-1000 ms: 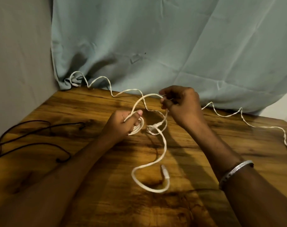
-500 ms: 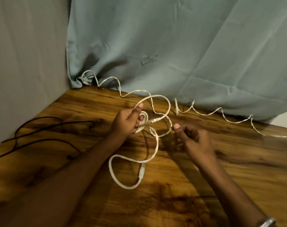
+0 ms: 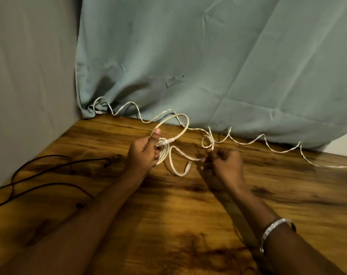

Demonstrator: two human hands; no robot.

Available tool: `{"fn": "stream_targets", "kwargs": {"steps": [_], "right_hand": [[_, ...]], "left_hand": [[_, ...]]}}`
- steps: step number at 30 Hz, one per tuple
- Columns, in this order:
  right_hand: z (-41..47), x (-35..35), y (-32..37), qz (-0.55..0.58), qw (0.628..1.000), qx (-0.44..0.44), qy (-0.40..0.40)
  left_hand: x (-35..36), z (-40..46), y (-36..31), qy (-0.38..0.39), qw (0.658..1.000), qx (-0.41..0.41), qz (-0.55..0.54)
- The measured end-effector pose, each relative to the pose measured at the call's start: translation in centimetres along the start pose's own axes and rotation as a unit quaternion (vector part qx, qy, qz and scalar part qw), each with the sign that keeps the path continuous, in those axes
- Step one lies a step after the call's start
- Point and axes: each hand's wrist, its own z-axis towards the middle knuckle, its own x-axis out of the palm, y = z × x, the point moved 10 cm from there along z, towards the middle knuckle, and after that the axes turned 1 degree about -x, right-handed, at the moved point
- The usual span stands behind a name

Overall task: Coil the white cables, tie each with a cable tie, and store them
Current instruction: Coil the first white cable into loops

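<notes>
1. Since half a second ago the right hand [image 3: 223, 163] has closed on the loose run of the thick white cable [image 3: 180, 167]; it was open and empty then, so another loop looks ready to be drawn in.
2. The left hand [image 3: 143, 153] keeps its grip on the small coil [image 3: 163, 151], thumb up, fingers curled round the turns just above the wooden table [image 3: 188, 215].
3. The right hand pinches the cable near a small twist of the thin white cord [image 3: 208, 142], knuckles up, silver bracelet [image 3: 275, 228] on the wrist.
4. Coiling seems partly done; no tie is visible.
</notes>
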Motion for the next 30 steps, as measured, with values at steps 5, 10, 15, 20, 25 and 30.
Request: {"fn": "stream_targets", "kwargs": {"steps": [5,10,15,20,25,30], "right_hand": [[1.4,-3.9,6.4,-0.277,0.94,-0.146,-0.133],[-5.2,-2.9,13.2,-0.044,0.935,-0.319,-0.147],[-6.8,4.9,13.0,-0.252,0.893,-0.372,-0.007],[-6.4,7.0,9.6,-0.286,0.872,-0.394,0.049],[-4.7,6.7,6.0,0.016,0.967,-0.212,0.144],[-2.3,4.4,4.1,0.073,0.984,-0.146,0.076]], "left_hand": [[0.2,0.1,0.7,0.028,0.999,0.012,0.024],[0.6,-0.3,-0.3,0.036,0.992,0.074,0.092],[1.4,-0.8,-0.7,0.07,0.984,0.076,0.143],[1.7,-1.2,0.0,0.101,0.993,-0.06,-0.002],[1.6,-1.1,0.4,0.096,0.991,-0.088,-0.027],[3.2,-2.1,0.3,0.147,0.984,-0.091,-0.038]]}}
